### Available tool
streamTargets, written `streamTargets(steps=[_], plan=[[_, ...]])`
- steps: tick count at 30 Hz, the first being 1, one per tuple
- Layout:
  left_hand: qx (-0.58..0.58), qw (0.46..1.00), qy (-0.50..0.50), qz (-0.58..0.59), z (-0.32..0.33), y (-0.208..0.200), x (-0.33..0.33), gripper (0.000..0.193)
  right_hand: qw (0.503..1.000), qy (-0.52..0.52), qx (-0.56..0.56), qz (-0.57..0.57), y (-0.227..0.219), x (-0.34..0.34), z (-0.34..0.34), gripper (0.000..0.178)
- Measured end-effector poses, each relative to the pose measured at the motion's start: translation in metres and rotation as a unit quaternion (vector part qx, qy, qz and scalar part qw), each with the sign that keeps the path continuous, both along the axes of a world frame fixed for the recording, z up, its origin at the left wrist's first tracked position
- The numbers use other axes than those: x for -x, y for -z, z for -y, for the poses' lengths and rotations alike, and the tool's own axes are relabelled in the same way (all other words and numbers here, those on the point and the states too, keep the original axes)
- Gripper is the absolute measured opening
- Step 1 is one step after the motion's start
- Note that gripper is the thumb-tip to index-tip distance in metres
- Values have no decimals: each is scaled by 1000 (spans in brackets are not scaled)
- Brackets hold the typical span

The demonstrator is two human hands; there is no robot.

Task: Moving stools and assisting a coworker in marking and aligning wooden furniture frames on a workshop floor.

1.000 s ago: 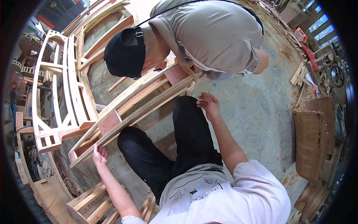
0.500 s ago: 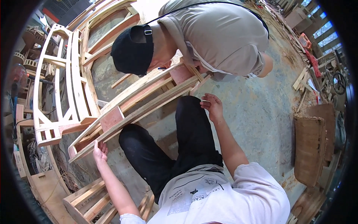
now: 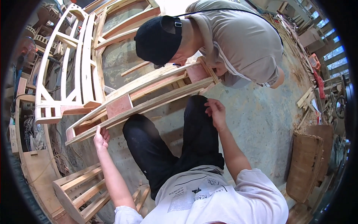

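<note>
A long, slightly curved wooden frame [image 3: 156, 103] with reddish board blocks lies across in front of my knees. At its left end my left hand [image 3: 101, 139] is palm up, thumb at the frame's near edge. The fingers are loosely bent and show below the edge, not wrapped round the wood. Beside my right knee, my right hand [image 3: 216, 112] has its fingers apart and holds nothing. Bending over the frame's right end is a co-worker in a black cap [image 3: 158, 41] and beige shirt. One co-worker's hand [image 3: 220, 69] is partly hidden by that end.
More pale wooden frames [image 3: 87, 59] stand at the left and far left. A slatted wooden piece [image 3: 84, 190] lies near my left forearm. Brown boards [image 3: 304, 164] lean at the right, with sawdust and offcuts [image 3: 305, 99] beyond. A fan [image 3: 25, 52] stands far left.
The view has shifted, so the scene sits a little farther right. My left hand stays by the frame's near edge, its thumb now pointing up against it. My right hand remains beside my knee.
</note>
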State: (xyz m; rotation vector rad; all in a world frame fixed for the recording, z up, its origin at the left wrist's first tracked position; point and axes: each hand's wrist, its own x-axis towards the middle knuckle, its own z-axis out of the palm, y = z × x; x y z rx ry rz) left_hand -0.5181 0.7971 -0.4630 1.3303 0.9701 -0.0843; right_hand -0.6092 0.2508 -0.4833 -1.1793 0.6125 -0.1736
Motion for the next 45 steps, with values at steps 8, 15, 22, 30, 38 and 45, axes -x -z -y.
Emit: streamTargets(steps=[8, 15, 22, 30, 38, 45], plan=[[7, 1000, -19, 17, 4, 8, 3, 38, 990, -52, 125, 27, 12, -1, -22, 13], [12, 999, -24, 25, 8, 7, 2, 39, 988, -45, 147, -4, 13, 1, -14, 15], [29, 999, -9, 25, 3, 12, -2, 50, 995, -9, 99, -12, 0, -5, -16, 18], [-5, 998, -42, 53, 25, -10, 3, 20, 997, -3, -39, -68, 7, 0, -5, 21], [-12, 999, -29, 39, 15, -3, 11, 37, 997, 41, -48, -36, 28, 7, 18, 23], [-10, 999, -28, 40, 29, -12, 2, 34, 997, 55, -56, -2, 14, 7, 25, 22]])
